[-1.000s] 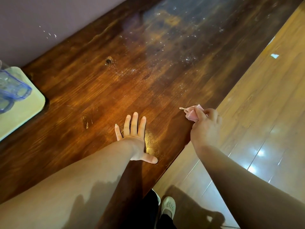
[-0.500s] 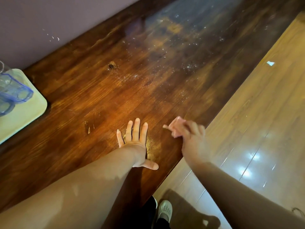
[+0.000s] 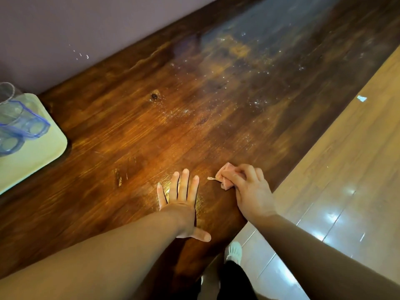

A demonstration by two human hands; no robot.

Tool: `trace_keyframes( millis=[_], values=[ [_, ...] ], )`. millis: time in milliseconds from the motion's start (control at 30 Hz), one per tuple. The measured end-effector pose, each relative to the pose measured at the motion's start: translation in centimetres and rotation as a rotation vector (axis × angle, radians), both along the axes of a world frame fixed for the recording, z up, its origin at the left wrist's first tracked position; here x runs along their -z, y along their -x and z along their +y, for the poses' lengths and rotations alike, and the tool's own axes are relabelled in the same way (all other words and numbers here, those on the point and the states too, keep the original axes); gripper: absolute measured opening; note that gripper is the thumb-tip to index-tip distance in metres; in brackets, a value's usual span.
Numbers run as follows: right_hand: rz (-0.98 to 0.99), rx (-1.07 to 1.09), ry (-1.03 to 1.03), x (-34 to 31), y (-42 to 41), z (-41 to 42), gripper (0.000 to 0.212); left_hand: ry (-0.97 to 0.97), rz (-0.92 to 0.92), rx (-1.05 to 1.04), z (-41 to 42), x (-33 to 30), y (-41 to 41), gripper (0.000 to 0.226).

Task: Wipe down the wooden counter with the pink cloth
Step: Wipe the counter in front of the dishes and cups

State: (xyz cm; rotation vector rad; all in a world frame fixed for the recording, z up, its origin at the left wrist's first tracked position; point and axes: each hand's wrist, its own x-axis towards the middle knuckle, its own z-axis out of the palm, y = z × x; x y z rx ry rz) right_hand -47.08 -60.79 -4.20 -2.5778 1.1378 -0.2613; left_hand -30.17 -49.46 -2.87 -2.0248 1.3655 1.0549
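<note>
The dark wooden counter runs diagonally from lower left to upper right, with pale specks and a dull smear across its far part. My left hand lies flat on it near the front edge, fingers straight and spread, thumb out to the right. Just right of those fingers my right hand grips the bunched pink cloth and holds it down on the wood. Most of the cloth is hidden under the curled fingers; a pale tag sticks out to the left.
A pale green tray with clear blue-rimmed glasses sits at the counter's left end against the purple wall. Glossy wooden floor lies to the right, with a white scrap on it. My white shoe shows below the counter edge.
My right hand has carried the pink cloth from the counter's front edge inward and leftward, up beside my left fingertips. My left hand has stayed flat in the same place.
</note>
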Motion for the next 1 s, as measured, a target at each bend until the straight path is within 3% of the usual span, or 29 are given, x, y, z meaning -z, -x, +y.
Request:
trace_keyframes(
  millis=[100, 167, 267, 333, 400, 600, 767, 900, 1000],
  values=[
    [0.03, 0.067, -0.038, -0.4, -2.4, -4.1, 0.044, 0.004, 0.007, 0.02, -0.2, -0.1, 0.0, 0.148],
    [0.01, 0.175, -0.054, -0.7, -4.0, -4.1, 0.048, 0.104, 0.07, -0.02, 0.2, -0.1, -0.2, 0.139],
    [-0.067, 0.011, -0.044, -0.3, -2.9, -0.7, 0.053, 0.542, 0.136, -0.24, 1.5, -0.4, -0.9, 0.095],
    [-0.08, -0.139, -0.083, 0.1, -1.4, 0.5, 0.059, 0.819, 0.02, -0.45, 1.4, -0.5, -2.0, 0.069],
    [-0.079, -0.231, -0.099, -0.1, -2.5, -1.0, 0.059, 0.924, -0.159, -0.634, 0.3, 0.0, -3.9, 0.055],
    [-0.07, -0.24, -0.122, -0.5, -6.4, -2.7, 0.061, 0.913, -0.404, -0.851, -3.1, 2.4, -6.4, 0.05],
    [-0.209, -0.523, -0.07, 0.4, -4.3, -3.1, 0.046, 0.96, -0.528, -0.849, -3.5, 3.7, -5.9, 0.049],
    [-0.065, -0.418, -0.094, -0.2, -10.1, -4.8, 0.048, 0.913, -0.544, -0.856, -3.6, 3.8, -5.8, 0.048],
    [-0.102, -0.402, -0.088, -0.1, -9.2, -3.9, 0.042, 0.902, -0.554, -0.87, -3.7, 3.6, -5.8, 0.048]
  ],
)
